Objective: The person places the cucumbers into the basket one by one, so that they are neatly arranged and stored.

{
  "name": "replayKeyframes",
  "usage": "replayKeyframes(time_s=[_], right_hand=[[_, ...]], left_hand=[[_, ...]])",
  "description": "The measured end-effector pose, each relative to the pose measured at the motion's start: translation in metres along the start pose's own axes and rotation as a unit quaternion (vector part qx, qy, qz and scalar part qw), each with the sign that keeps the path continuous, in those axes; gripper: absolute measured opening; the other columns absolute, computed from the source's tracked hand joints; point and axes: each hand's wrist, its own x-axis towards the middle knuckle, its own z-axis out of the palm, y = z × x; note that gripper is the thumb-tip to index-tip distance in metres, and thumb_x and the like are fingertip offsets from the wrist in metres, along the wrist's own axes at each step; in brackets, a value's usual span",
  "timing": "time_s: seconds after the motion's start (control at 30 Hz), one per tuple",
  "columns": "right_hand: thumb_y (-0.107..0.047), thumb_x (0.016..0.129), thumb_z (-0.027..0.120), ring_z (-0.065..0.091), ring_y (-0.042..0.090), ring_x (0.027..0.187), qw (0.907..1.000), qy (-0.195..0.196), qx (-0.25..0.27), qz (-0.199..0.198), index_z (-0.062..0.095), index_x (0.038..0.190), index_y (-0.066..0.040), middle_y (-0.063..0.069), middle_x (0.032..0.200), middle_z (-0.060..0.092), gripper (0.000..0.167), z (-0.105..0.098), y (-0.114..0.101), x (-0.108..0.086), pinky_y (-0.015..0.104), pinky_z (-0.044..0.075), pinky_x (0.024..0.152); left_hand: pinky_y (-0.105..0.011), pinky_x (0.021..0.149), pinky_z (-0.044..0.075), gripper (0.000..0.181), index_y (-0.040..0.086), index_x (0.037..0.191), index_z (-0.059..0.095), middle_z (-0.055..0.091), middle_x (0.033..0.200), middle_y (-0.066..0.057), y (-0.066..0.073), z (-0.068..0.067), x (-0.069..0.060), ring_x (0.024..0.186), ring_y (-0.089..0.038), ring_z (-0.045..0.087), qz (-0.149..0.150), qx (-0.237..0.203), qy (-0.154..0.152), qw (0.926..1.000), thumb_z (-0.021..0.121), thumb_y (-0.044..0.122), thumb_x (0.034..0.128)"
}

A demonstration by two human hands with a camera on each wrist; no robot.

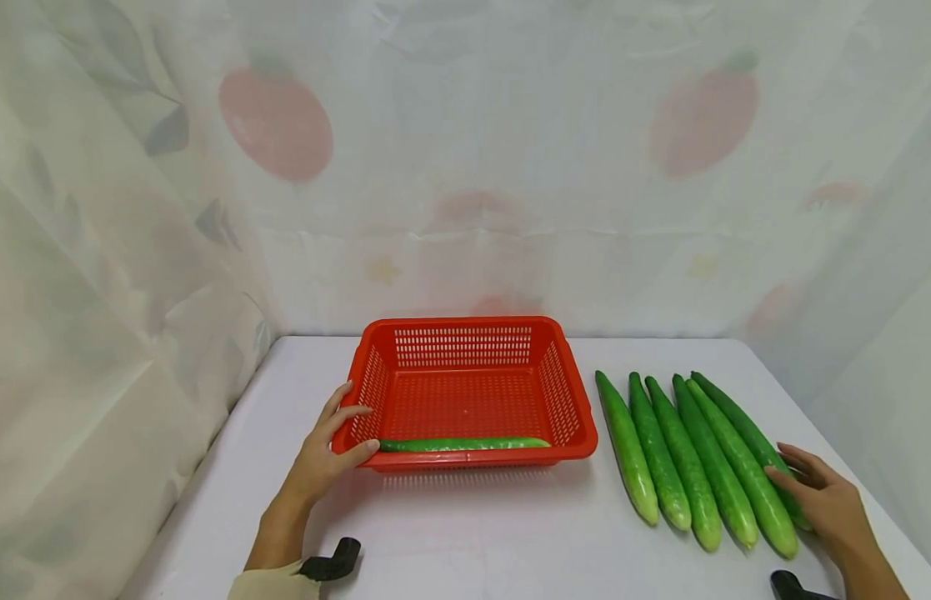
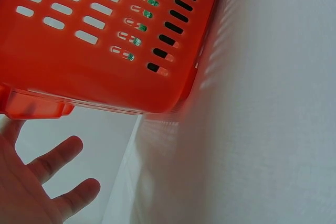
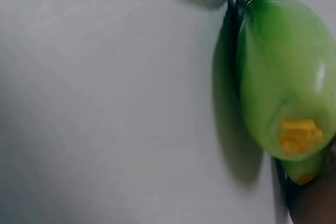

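Observation:
A red plastic basket sits at the middle of the table, a cucumber lying inside along its front wall. My left hand holds the basket's front-left corner, thumb and a finger over the rim; the left wrist view shows other fingers spread below the rim. To the right, several cucumbers lie side by side. My right hand grips the rightmost cucumber, thumb on its left and fingers on its right. In the right wrist view, a cucumber's pale end fills the right side.
The white table ends at a printed curtain behind the basket. Curtain folds rise along the left edge, and a pale sheet hangs along the right. Dark wrist camera mounts sit by both wrists.

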Motion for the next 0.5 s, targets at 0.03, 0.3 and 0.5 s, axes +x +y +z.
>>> replayKeyframes(time_s=[0.03,0.3,0.5], right_hand=[[-0.051,0.089,0.063,0.045,0.016,0.124,0.9999,0.002,-0.014,0.002,0.040,0.147,-0.011,0.002,0.135,0.052,0.074,0.0006,-0.0002,0.0004,0.008,0.037,0.073],[-0.047,0.092,0.062,0.037,0.047,0.127,0.9993,0.011,-0.030,-0.018,0.042,0.142,-0.001,0.017,0.134,0.050,0.071,0.0023,-0.0064,-0.0006,0.049,0.031,0.103],[-0.045,0.091,0.063,0.032,0.051,0.129,0.9991,0.036,-0.016,0.013,0.045,0.139,0.003,0.015,0.125,0.060,0.070,-0.0006,-0.0095,-0.0037,0.059,0.025,0.102]], left_hand=[[-0.049,0.087,0.048,0.050,0.009,0.126,0.059,0.017,0.158,0.002,0.0002,0.0001,0.0000,0.138,-0.036,0.022,0.001,-0.001,0.000,1.0000,0.074,0.027,0.0815],[-0.051,0.088,0.046,0.048,0.008,0.126,0.059,0.017,0.158,-0.001,0.0036,-0.0014,-0.0002,0.138,-0.038,0.021,0.009,-0.010,0.000,0.9999,0.074,0.022,0.0819],[-0.050,0.088,0.047,0.050,0.009,0.127,0.059,0.016,0.158,0.002,0.0012,0.0003,-0.0001,0.139,-0.037,0.020,-0.001,-0.010,-0.003,0.9999,0.075,0.025,0.0816]])
